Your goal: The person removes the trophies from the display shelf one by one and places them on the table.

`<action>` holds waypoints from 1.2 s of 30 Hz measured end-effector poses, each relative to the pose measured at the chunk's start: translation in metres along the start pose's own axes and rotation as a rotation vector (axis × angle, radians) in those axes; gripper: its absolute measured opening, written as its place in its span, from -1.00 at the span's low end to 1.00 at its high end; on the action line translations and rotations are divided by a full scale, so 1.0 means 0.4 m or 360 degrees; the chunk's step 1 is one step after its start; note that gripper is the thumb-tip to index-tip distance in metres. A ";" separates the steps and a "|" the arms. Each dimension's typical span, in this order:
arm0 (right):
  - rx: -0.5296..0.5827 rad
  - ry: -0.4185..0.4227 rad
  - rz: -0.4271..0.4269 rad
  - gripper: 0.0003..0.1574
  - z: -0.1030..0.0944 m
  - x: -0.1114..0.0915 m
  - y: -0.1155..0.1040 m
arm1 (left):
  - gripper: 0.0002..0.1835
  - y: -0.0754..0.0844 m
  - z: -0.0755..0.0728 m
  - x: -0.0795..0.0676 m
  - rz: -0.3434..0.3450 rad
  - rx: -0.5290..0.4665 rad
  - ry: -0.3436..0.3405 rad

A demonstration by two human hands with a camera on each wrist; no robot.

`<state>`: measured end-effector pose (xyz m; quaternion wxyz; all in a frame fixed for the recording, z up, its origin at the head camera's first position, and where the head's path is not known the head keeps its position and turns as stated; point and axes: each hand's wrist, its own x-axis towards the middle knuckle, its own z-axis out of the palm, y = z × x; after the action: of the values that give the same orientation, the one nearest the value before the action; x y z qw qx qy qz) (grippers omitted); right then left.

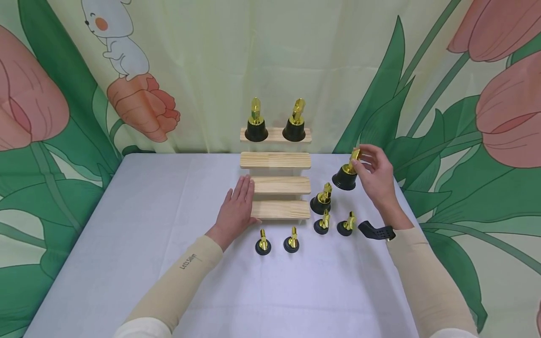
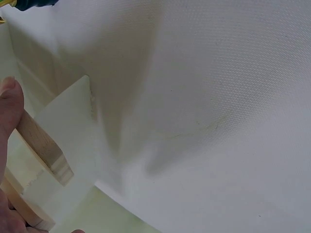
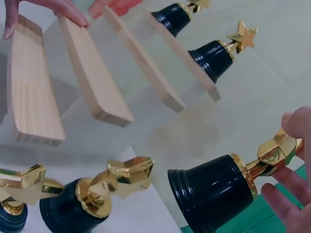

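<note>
My right hand [image 1: 374, 171] pinches the gold star top of a trophy [image 1: 344, 178] with a black base, at the right of a stepped wooden rack. In the right wrist view this trophy [image 3: 211, 194] leans; whether its base touches the table I cannot tell. My left hand [image 1: 237, 206] rests with extended fingers over the left ends of the rack's two lower boards [image 1: 281, 210]. Two trophies, a left one [image 1: 256, 129] and a right one [image 1: 294, 129], stand on the top board. Another large trophy [image 1: 321, 202] stands beside the rack's right end.
Small trophies stand on the white-covered table [image 1: 169, 211]: two in front of the rack, [image 1: 263, 246] being the left one, and two at its right, including one small trophy [image 1: 346, 226]. A printed curtain [image 1: 211, 70] hangs behind. A dark strap [image 1: 376, 231] sits at my right wrist.
</note>
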<state>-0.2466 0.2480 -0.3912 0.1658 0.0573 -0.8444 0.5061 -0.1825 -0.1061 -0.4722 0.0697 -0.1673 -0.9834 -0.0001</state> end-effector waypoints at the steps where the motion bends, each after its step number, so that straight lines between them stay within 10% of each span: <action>1: -0.0004 -0.0005 0.0017 -0.39 0.000 -0.002 0.003 | 0.31 0.000 0.000 0.000 -0.0003 -0.0001 -0.0007; 36: -0.0105 -0.0183 0.0250 -0.37 0.022 -0.062 0.137 | 0.33 -0.001 0.000 0.006 -0.0030 -0.0044 -0.0073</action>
<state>-0.2399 0.2651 -0.4492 0.0788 0.0144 -0.8706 0.4854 -0.1850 -0.1055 -0.4720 0.0448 -0.1589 -0.9862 -0.0104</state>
